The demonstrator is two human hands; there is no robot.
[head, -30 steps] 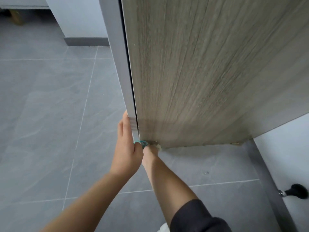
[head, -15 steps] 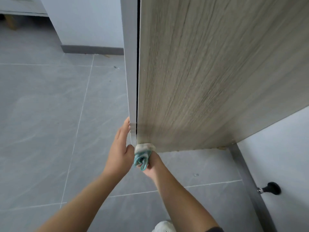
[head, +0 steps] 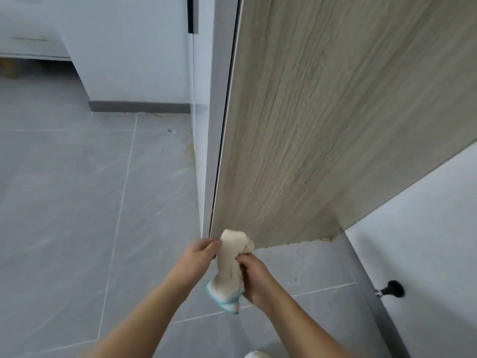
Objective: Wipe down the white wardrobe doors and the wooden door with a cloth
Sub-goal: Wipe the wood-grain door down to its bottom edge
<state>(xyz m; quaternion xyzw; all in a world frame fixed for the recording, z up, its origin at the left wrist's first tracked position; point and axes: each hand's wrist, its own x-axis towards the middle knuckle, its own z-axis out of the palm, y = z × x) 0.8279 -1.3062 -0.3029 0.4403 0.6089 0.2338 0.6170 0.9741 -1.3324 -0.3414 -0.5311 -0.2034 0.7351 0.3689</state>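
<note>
Head view: a bunched cream cloth [head: 233,267] with a teal edge sits at the bottom corner of the wooden door [head: 322,125], above the grey floor [head: 77,202]. The right hand [head: 254,277] grips its middle with curled fingers, and the left hand [head: 198,257] pinches its upper part.

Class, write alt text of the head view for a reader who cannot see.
The left hand and right hand hold a bunched cream cloth at the bottom corner of the wooden door, above grey floor tiles. A black doorstop juts from the wall.
</note>
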